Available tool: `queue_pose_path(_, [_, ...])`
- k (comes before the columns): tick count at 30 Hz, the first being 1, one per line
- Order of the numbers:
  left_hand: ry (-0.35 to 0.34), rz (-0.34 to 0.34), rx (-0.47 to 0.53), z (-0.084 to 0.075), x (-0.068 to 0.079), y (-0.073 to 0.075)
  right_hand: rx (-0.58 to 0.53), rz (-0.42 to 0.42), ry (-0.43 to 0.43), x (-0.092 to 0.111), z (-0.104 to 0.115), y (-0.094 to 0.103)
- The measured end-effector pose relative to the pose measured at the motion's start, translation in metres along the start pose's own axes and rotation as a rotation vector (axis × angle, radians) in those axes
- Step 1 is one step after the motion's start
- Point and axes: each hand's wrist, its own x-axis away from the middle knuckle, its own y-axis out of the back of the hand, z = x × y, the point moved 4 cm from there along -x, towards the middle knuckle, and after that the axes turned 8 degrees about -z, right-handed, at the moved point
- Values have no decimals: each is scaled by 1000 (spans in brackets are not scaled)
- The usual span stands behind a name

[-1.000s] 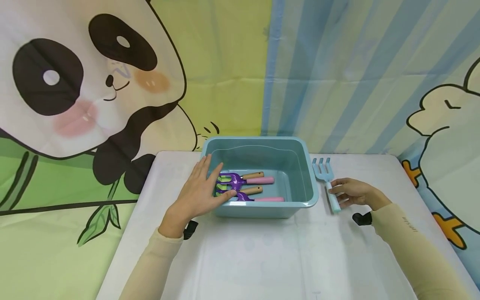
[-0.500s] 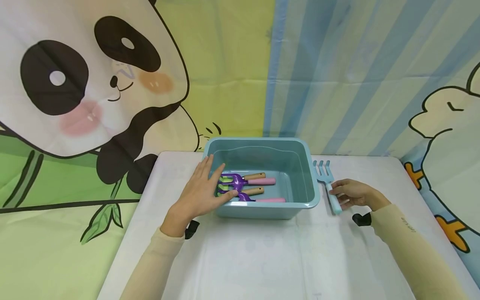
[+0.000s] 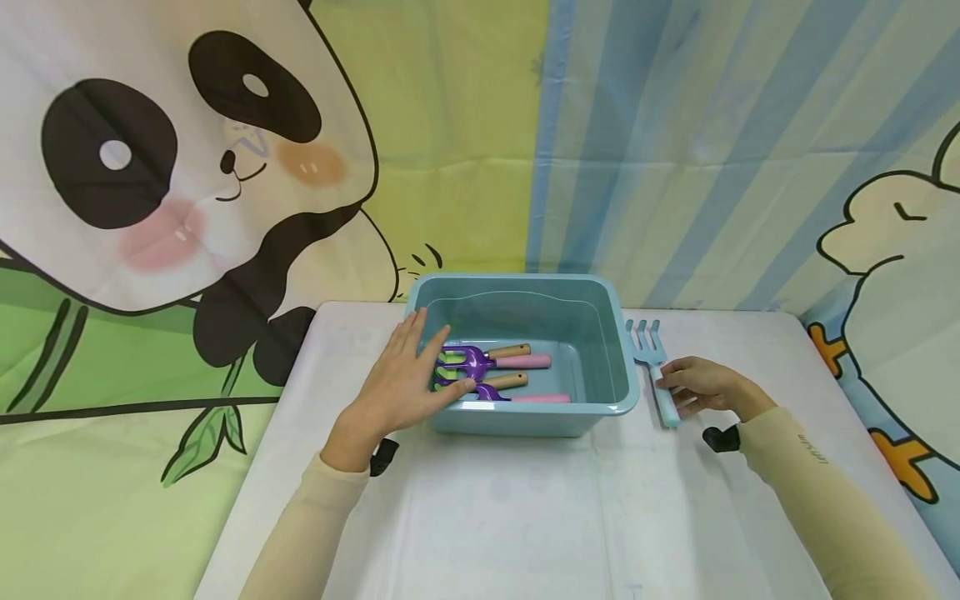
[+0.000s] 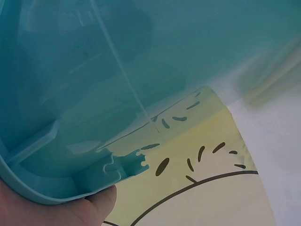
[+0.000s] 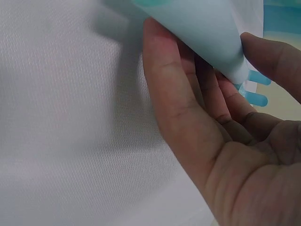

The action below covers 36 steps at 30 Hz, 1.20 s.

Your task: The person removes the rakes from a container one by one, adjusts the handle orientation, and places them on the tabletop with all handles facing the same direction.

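A teal plastic tub [image 3: 517, 422] stands at the back of the table. My left hand [image 3: 393, 390] lies at its front-left corner, fingers straight and spread, the thumb over the front rim. In the left wrist view, part of that hand shows against the tub's rim [image 4: 56, 201]. To the right of the tub, my right hand [image 3: 699, 387] pinches the handle of a light blue hand rake [image 3: 650, 355], its tines facing the back. In the right wrist view, thumb and fingers lie on opposite sides of the pale handle [image 5: 202, 30].
Inside the tub lie purple garden forks [image 3: 475, 364] with pink handles and tools with wooden handles [image 3: 510, 352], some green showing at their heads. A white cloth [image 3: 510, 517] covers the table. Behind it hangs a printed cartoon backdrop [image 3: 457, 142].
The head view shifts very slightly. Both hands, the tub and the hand rake keep their places.
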Motion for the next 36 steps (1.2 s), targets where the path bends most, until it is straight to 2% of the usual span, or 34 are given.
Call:
queue_pose_path(14, [8,7,7,0,1,0,61,-19,-5,-1,5,0])
queue_pose_path(20, [6,6,9,1,0,0,121,-38,43,5,18,7])
queue_pose_path(27, [5,4,-1,2,1,-1,196,-53,215,23,62,16])
queue_pose_path(36, [-5,-4,4,1,1,0,207,-81,468,71,154,11])
